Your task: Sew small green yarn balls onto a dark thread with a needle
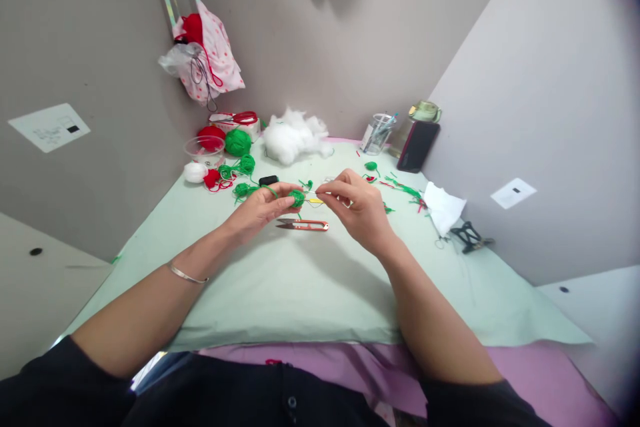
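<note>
Between the fingers of my left hand (pixel 267 205) is a small green crochet piece (pixel 297 198), and green yarn runs over the fingers. My right hand (pixel 356 199) pinches what looks like a slim, pale crochet hook (pixel 310 191), pointed at the piece; its tip is too small to make out. Just below the hands lie orange thread snips (pixel 303 225). A yellow strip-like item (pixel 315 200) shows between the hands. Behind my left hand rests a black thread spool (pixel 269 180).
Green yarn balls (pixel 238 143), a red ball (pixel 211 139) and a clear bowl (pixel 204 149) stand at back left. White stuffing (pixel 295 136) sits at the back. On the right are a pen cup (pixel 379 135), a dark phone (pixel 419 147), yarn scraps (pixel 407 190) and white cloth (pixel 444 208).
</note>
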{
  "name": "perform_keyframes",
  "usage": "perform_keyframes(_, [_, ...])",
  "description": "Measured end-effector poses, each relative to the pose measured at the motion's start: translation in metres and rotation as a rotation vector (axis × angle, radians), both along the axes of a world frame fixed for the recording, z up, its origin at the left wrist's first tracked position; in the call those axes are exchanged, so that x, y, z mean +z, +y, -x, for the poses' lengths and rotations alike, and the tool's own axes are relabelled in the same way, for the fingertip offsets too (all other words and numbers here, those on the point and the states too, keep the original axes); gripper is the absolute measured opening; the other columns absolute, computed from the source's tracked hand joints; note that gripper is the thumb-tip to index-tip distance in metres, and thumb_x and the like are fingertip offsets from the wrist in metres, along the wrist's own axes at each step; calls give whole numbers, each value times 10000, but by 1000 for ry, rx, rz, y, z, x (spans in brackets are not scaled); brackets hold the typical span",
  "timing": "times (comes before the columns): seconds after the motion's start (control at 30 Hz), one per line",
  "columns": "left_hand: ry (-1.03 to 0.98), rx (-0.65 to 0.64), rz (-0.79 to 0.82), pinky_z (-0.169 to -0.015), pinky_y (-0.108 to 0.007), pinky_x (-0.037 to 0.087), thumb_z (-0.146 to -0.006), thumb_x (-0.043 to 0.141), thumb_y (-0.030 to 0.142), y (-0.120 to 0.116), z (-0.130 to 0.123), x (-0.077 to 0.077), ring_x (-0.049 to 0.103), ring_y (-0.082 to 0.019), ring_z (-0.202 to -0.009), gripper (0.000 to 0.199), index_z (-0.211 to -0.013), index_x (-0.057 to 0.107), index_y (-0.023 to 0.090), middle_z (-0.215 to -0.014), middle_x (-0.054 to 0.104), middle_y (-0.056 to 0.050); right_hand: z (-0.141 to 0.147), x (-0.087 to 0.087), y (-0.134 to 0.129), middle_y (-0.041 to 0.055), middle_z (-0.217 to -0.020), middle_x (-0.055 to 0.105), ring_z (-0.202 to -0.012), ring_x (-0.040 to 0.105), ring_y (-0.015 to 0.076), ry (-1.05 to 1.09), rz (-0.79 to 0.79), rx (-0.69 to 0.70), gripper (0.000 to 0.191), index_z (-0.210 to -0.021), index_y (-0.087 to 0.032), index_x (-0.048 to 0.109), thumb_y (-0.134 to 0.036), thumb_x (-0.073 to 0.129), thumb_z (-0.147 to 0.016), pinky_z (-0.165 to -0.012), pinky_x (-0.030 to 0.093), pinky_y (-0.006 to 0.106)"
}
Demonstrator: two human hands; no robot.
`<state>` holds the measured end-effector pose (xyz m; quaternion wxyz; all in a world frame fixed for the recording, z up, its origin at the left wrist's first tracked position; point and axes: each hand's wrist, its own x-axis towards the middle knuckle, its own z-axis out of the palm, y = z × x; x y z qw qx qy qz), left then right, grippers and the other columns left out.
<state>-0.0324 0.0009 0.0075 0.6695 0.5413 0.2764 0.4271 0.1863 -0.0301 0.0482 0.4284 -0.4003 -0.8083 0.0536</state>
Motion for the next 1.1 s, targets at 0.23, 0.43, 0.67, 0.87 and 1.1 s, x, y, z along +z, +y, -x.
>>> perform_keyframes(0.23, [3, 22, -17, -1004, -375, 468, -782, 770, 304, 3, 1, -4, 643, -181, -994, 311, -1079, 726, 224, -1106, 693, -50, 4, -9, 1, 39, -781, 535, -750, 521, 160, -193, -141, -38, 189, -895, -223, 704, -245, 532, -969, -671, 402, 282])
perform_keyframes(0.43, [39, 36, -35, -983, -362, 468, -768, 778, 312, 3, 2, -4, 643, -181, -986, 315, -1070, 729, 239, -1106, 693, -43, 4, -10, 2, 34, -780, 526, -735, 502, 155, -211, -135, -32, 198, -873, -213, 686, -228, 514, -971, -671, 394, 278])
perform_keyframes(0.67, [82, 53, -55, -968, -359, 459, -766, 780, 341, 3, 2, -4, 639, -203, -1003, 340, -1084, 719, 237, -1108, 678, -51, 5, -9, 1, 37, -784, 528, -734, 503, 155, -205, -147, -26, 196, -864, -209, 674, -218, 511, -972, -671, 393, 275])
perform_keyframes(0.87, [136, 78, -96, -933, -340, 450, -760, 779, 356, 3, 1, -5, 629, -198, -985, 360, -1090, 713, 230, -1096, 682, -48, 4, -11, 2, 43, -802, 537, -752, 498, 160, -249, -121, -24, 190, -866, -202, 673, -207, 513, -969, -679, 377, 277])
perform_keyframes(1.1, [189, 126, -121, -868, -301, 446, -723, 810, 333, 2, 0, -4, 610, -182, -950, 345, -1037, 731, 214, -1024, 686, -42, 4, -7, 1, 32, -786, 540, -722, 505, 145, -188, 32, 52, 181, -851, -194, 690, -167, 537, -946, -666, 375, 270])
